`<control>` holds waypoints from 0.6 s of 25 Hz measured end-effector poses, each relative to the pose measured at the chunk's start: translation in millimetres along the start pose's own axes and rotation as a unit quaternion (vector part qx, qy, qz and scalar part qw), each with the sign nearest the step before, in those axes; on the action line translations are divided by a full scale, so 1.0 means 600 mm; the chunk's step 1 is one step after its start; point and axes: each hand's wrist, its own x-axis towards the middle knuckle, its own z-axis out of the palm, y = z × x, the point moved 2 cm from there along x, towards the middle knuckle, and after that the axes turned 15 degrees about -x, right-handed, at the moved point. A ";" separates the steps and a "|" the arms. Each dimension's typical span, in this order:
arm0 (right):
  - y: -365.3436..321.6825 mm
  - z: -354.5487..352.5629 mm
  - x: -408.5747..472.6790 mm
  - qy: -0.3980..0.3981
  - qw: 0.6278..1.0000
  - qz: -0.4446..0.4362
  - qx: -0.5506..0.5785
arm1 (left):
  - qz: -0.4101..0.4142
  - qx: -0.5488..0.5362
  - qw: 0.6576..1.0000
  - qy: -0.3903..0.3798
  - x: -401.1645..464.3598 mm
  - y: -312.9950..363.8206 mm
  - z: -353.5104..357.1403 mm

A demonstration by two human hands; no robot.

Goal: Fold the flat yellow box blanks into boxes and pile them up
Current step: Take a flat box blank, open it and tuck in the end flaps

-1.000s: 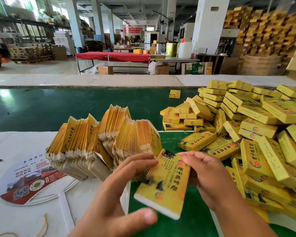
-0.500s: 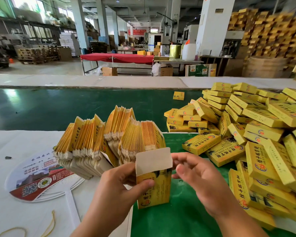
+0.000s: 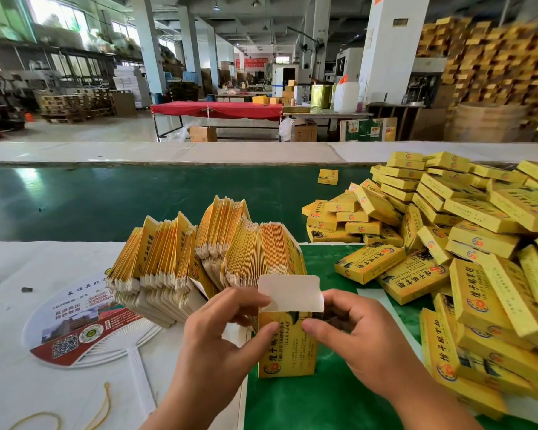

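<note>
R hand (image 3: 364,339) has come onto the box (image 3: 288,346); both hands pinch it, L hand (image 3: 221,342) too, flap up, green counter (image 3: 333,398) bare beneath.

One head-worn wide-angle camera supplies the single view. It looks forward and down from above the counter (image 3: 44,305), close to the hands (image 3: 218,346) at the lower frame edge. The green belt (image 3: 106,200) crosses mid-frame; the factory floor beyond fills the upper third. Straight lines bow near the edges. No second view is provided.
</note>
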 end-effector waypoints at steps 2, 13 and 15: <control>-0.002 0.001 -0.002 0.014 1.000 -0.017 -0.007 | -0.009 0.009 1.000 -0.025 0.000 -0.002 0.003; -0.015 -0.004 -0.005 0.090 0.982 -0.131 -0.105 | -0.019 0.029 0.999 -0.025 -0.001 0.000 0.007; -0.018 -0.004 -0.002 0.089 0.979 -0.146 -0.109 | -0.010 0.037 0.999 -0.026 -0.001 0.002 0.008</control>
